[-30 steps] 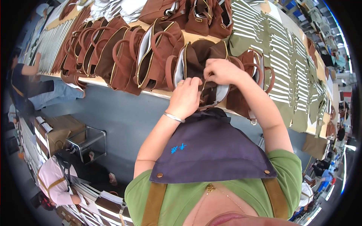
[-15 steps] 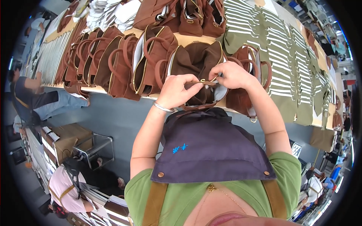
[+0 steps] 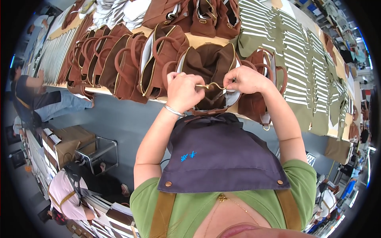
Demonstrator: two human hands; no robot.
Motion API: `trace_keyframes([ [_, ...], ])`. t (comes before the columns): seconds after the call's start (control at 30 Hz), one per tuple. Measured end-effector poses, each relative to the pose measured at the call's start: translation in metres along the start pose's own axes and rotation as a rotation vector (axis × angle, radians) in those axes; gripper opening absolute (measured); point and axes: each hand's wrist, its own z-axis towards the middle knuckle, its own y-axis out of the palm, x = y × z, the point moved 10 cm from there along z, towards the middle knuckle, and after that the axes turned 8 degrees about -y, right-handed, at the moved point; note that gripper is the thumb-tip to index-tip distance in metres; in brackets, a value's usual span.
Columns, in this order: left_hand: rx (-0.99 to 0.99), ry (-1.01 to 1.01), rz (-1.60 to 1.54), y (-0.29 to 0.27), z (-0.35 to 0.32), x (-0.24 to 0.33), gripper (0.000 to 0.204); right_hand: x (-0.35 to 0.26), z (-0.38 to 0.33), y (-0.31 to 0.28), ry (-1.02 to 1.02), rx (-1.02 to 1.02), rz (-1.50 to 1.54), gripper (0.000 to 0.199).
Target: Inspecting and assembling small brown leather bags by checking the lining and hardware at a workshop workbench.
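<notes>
A reddish-brown handbag (image 3: pixel 212 55) stands wide open on the table edge in front of me, its dark brown lining showing. A gold-toothed zipper (image 3: pixel 213 85) bows up in a small curve across the near part of its mouth. My left hand (image 3: pixel 185 92), with a silver bangle on its wrist, is closed in a pinch on the zipper's left end. At the zipper's right end the fingers of my right hand (image 3: pixel 245 80) are also pinched together, by the white inner edge. Whether the right fingers hold a slider is too small to tell.
More brown handbags (image 3: pixel 131 65) crowd the table on the left, with another bag (image 3: pixel 258 101) close on the right. Olive pieces with white strips (image 3: pixel 295 75) cover the right side. White pieces (image 3: pixel 135 10) lie farther back. People work nearby; a metal-framed stool (image 3: pixel 97 152) stands behind left.
My left hand has shifted slightly left and curled more. The right hand has dropped a little, and a longer, curved stretch of zipper now shows between them.
</notes>
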Motion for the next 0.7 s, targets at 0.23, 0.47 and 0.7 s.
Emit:
trace_keyframes([
  [0.23,0.017,-0.041,0.077,0.004,0.004,0.004,0.019,0.000,-0.002,0.014,0.125,-0.135,0.124,0.015],
  [0.47,-0.268,-0.097,-0.187,0.027,-0.005,-0.020,0.029,0.012,-0.003,0.009,0.151,-0.076,0.277,0.017],
  [0.7,0.065,0.066,-0.034,0.007,-0.020,0.037,0.020,0.017,0.005,0.012,0.273,-0.001,0.344,0.016],
])
